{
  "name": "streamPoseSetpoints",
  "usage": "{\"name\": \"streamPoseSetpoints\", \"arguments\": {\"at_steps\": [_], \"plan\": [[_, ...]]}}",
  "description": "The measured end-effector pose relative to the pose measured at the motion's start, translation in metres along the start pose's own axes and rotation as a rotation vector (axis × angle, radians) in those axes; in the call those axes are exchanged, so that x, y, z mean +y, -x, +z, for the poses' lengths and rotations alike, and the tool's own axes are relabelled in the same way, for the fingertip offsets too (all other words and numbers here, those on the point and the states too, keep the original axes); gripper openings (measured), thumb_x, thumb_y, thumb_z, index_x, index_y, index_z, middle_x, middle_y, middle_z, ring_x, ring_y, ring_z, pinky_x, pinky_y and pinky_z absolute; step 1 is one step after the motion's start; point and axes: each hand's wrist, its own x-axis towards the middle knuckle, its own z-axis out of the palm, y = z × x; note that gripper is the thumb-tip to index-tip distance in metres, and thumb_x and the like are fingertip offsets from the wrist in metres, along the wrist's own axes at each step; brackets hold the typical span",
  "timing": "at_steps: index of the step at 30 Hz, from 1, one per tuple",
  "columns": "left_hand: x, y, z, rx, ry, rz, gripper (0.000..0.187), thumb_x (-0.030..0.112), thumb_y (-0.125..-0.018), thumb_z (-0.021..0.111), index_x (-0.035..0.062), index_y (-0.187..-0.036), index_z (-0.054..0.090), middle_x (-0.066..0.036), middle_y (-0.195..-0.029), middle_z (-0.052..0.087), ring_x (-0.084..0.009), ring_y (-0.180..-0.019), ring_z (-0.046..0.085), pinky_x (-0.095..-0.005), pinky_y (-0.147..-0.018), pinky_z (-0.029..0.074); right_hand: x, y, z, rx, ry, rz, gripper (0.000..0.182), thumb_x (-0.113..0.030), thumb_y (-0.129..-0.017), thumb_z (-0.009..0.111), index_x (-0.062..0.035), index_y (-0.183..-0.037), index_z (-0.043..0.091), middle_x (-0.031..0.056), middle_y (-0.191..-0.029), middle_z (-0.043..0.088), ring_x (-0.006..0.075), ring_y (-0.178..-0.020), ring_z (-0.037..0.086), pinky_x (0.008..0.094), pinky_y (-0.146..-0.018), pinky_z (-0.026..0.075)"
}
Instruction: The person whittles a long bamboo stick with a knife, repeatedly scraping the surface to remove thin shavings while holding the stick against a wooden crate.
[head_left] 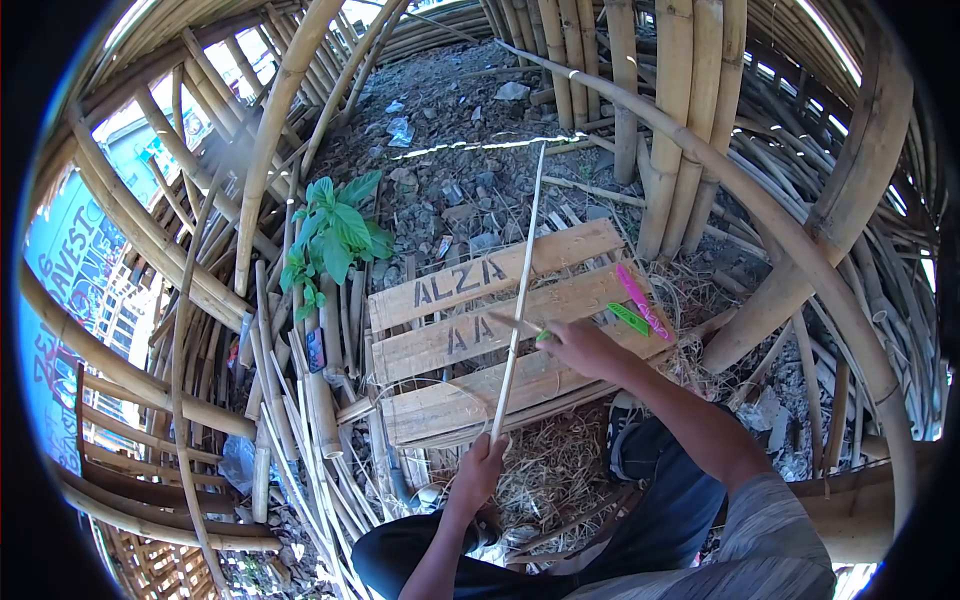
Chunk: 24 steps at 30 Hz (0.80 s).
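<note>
A long pale strip of bamboo [524, 275] stands out across a slatted wooden crate [430, 355] marked with dark letters. My left hand [478, 472] is closed round the strip's lower end, just off the crate's near edge. In my right hand [580, 348] is a small knife [512, 321] with a green handle, its blade against the strip near mid-length. Right of that hand, a bright green item [629, 319] and a pink item [643, 302] lie on the crate's right end.
Bamboo poles [684, 130] rise behind the crate, and a thick curved pole [770, 205] arches over the right side. A leafy plant [338, 235] grows at the left. Thin strips [318, 475] lie at lower left, with shavings [560, 460] below the crate.
</note>
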Motion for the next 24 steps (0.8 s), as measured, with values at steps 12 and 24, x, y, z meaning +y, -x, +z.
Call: {"name": "streamPoseSetpoints", "arguments": {"at_steps": [12, 24], "plan": [[-0.022, -0.002, 0.017, 0.179, -0.329, 0.435, 0.016, 0.014, -0.093, 0.049, -0.0012, -0.088, 0.048, -0.02, -0.069, 0.048, -0.0409, -0.06, 0.053, -0.0488, -0.051, 0.039, -0.031, 0.041, 0.069, -0.152, 0.12, -0.323, 0.045, -0.039, -0.093, 0.045, 0.0006, -0.074, 0.055, 0.0167, -0.056, 0.057, 0.0348, -0.052, 0.059, 0.0431, -0.049, 0.047], [-0.016, 0.006, 0.008, 0.122, -0.101, 0.293, 0.028, 0.023, -0.094, 0.049, -0.0025, -0.086, 0.042, -0.026, -0.064, 0.05, -0.047, -0.065, 0.052, -0.0516, -0.049, 0.037, 0.001, 0.016, 0.066, -0.042, 0.223, -0.297, 0.042, -0.038, -0.093, 0.045, -0.0013, -0.075, 0.056, 0.0122, -0.049, 0.053, 0.0283, -0.042, 0.055, 0.0396, -0.041, 0.044]]}}
